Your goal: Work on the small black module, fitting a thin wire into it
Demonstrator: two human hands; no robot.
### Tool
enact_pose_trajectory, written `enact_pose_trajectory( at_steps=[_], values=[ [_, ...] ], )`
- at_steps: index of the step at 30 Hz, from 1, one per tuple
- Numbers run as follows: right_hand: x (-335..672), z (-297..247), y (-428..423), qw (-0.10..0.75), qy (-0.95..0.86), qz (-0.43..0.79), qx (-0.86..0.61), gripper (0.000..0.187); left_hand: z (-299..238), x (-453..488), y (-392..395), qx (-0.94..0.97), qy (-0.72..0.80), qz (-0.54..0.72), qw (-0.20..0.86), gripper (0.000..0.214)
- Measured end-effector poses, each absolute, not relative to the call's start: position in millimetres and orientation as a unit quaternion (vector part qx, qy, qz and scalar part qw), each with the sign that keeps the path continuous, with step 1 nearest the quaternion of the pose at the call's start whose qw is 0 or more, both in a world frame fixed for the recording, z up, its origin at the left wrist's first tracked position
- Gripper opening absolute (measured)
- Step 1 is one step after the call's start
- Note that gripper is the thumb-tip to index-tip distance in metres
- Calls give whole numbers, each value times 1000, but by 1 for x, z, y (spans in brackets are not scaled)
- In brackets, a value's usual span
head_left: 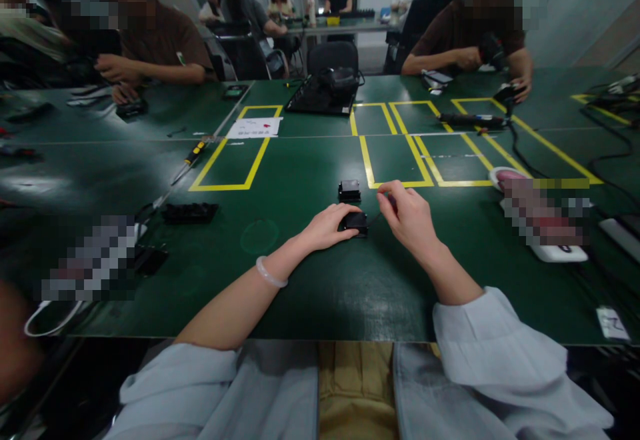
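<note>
A small black box-like part (pixel 356 222) lies on the green table, gripped at its left side between the thumb and fingers of my left hand (pixel 331 227). My right hand (pixel 407 213) is closed around a dark, slim tool (pixel 391 204); its thin shaft points left toward the right side of that part. Whether the tip touches the part I cannot tell, and the fingers hide most of the handle. Just beyond my left fingers sits a second black part (pixel 349 190) with a greyish top.
Yellow tape outlines (pixel 397 185) mark the table (pixel 300 293). On the left are a black strip-shaped part (pixel 190 212) and a yellow-black screwdriver (pixel 196 151). A white-edged device (pixel 560 252) lies to the right, near cables. Across the table, a co-worker's hand (pixel 467 59) is near a dark tool.
</note>
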State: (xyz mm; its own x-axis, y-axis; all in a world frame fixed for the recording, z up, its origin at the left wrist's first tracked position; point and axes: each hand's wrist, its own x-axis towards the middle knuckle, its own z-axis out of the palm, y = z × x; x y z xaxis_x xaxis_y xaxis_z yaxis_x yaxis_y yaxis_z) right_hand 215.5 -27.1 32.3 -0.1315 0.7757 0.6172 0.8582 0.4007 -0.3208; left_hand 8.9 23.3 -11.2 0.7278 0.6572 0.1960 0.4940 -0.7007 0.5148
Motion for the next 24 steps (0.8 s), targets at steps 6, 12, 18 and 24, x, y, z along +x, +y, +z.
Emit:
enact_pose_trajectory(
  at_steps=[6, 12, 18, 24],
  values=[
    [215, 32, -26, 370, -750, -63, -545, 20, -12, 9, 24, 902, 316, 188, 226, 41],
    [215, 30, -25, 372, -749, -73, -543, 19, -12, 9, 24, 901, 318, 188, 227, 40],
    [214, 33, -27, 376, -751, -53, -540, 22, -12, 9, 24, 902, 311, 193, 226, 41],
    [214, 35, -29, 375, -750, -42, -544, 25, -11, 8, 24, 902, 314, 187, 228, 41]
  ],
)
